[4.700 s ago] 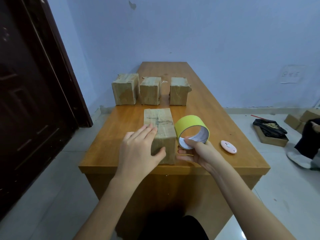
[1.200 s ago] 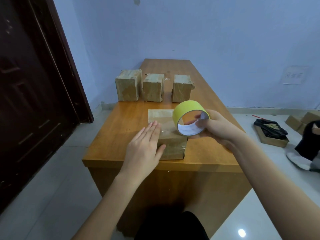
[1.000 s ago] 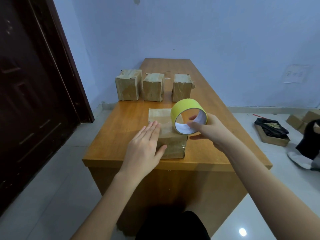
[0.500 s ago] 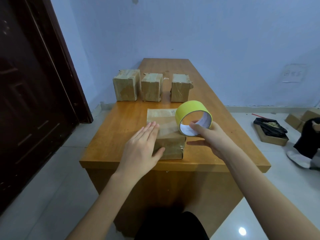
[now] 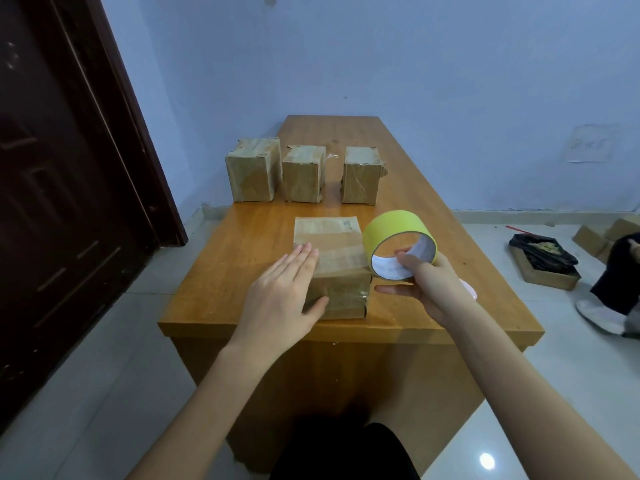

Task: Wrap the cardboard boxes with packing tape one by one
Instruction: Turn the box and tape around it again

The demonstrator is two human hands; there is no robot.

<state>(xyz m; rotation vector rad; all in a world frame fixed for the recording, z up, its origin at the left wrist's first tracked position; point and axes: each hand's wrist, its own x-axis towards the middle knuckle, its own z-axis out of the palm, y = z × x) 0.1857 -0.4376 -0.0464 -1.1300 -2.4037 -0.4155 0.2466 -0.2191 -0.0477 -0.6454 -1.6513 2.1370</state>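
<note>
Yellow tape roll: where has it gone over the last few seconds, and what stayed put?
The right hand carried the yellow tape roll from the near cardboard box's front corner up over its top, then back to its right edge, with clear tape now across the top. The left hand stayed flat on that box; the three far boxes did not move.

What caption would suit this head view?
Left hand steadies a box while the right hand holds a tape roll beside it.

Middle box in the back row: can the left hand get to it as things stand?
Probably yes. The left hand lies flat on the near box, holding nothing, and bare table separates it from the middle box.
</note>
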